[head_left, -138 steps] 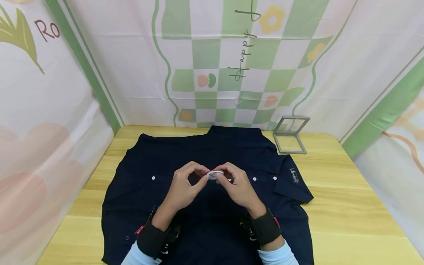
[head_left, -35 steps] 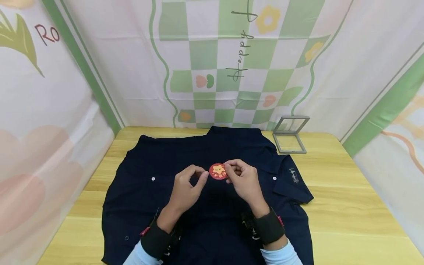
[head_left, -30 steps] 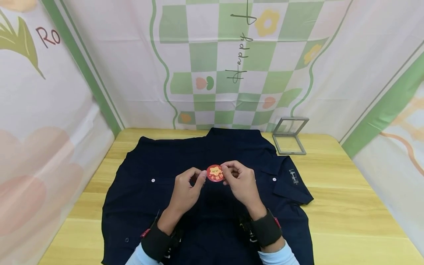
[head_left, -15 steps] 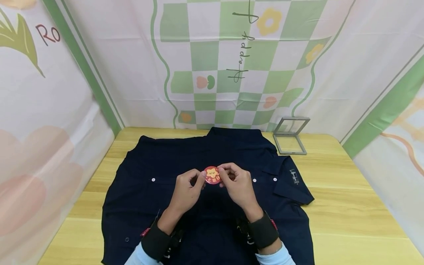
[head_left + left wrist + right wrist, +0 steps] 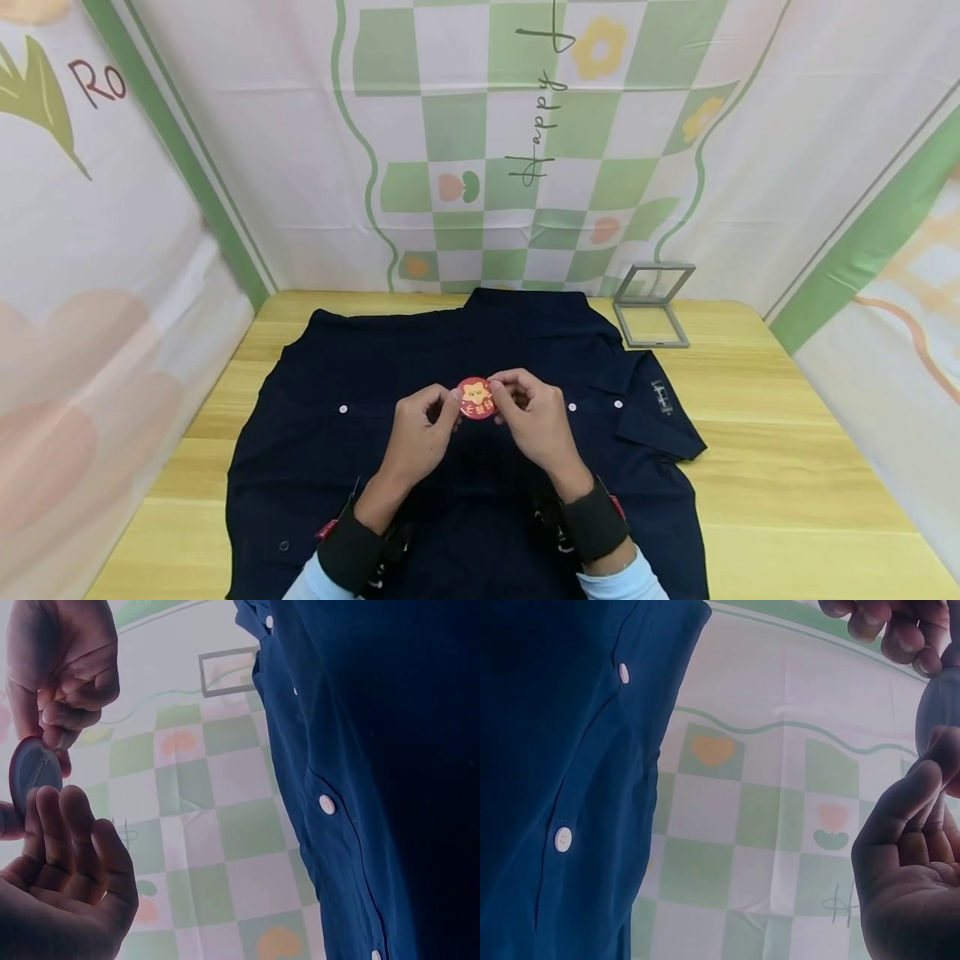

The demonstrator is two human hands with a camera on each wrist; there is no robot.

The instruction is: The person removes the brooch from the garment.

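Note:
A round red pin badge [image 5: 477, 398] with a yellow star and lettering faces up in the head view. My left hand [image 5: 418, 429] pinches its left edge between thumb and fingers. On the opposite edge, my right hand [image 5: 536, 421] pinches it too. The left wrist view shows the badge's pale back [image 5: 37, 772] with a pin across it; the right wrist view catches part of that grey back [image 5: 936, 712]. Below both hands a dark navy short-sleeved shirt [image 5: 390, 350] lies spread out, with white buttons [image 5: 343, 409] along its placket.
The shirt covers much of a light wooden table [image 5: 787, 467]. A grey hinged frame [image 5: 652, 308] with clear panes stands open at the back right. Printed fabric [image 5: 517, 150] hangs behind and at the sides.
At first the badge was held edge-on; now its red face shows. The left fingers were briefly apart from it, then took its left edge again. The badge has shifted slightly left and down.

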